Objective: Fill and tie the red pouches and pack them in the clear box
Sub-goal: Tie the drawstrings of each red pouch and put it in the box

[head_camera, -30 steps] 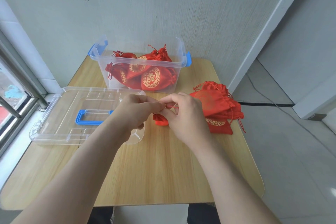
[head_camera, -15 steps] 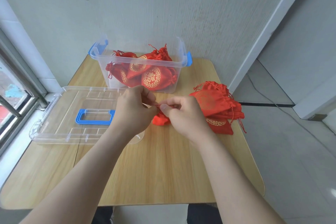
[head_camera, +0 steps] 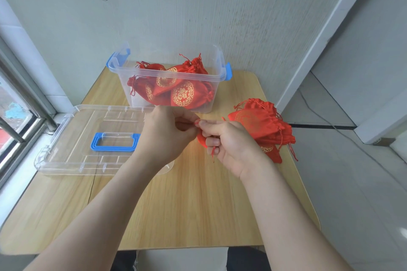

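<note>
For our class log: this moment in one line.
step: tying | left hand pinches cord | right hand holds red pouch | clear box open

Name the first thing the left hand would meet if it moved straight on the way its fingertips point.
The right hand. The left hand pinches with fingertips pointing rightward at its thumb and forefinger, only the drawstring of the red pouch between them. Depth looks equal, though one view cannot confirm.

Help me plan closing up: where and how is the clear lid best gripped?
Take the clear lid by its blue handle, from straight above, probably with the nearer left hand. The lid lies flat on the table with the handle up at its centre, so it should lift level. It and the right hand are busy pinching the red pouch.
</note>
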A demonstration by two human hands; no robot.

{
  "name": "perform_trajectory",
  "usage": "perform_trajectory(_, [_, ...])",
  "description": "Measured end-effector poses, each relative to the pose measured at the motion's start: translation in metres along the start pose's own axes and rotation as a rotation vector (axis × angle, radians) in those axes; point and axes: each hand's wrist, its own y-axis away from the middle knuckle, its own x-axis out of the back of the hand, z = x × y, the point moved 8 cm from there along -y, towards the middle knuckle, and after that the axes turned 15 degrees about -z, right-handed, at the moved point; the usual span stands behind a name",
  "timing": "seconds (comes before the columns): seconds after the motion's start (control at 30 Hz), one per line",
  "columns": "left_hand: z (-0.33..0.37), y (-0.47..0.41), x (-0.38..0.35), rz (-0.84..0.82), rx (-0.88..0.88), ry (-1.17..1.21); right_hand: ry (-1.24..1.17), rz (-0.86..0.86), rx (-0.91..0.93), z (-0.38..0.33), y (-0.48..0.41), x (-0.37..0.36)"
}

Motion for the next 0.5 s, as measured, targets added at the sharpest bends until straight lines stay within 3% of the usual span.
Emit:
perform_trajectory(0.3, [0.0052,-0.0005,0.0037,0.063,-0.038,-0.091,-0.104,0.034,0.048,-0.0024,0.0000,0.0034])
perform_trajectory(0.5, [0.0020,0.0009,0.0024,0.045,0.073,0.027,-0.092,0.018,0.038,-0.0038,0.0006,0.0018])
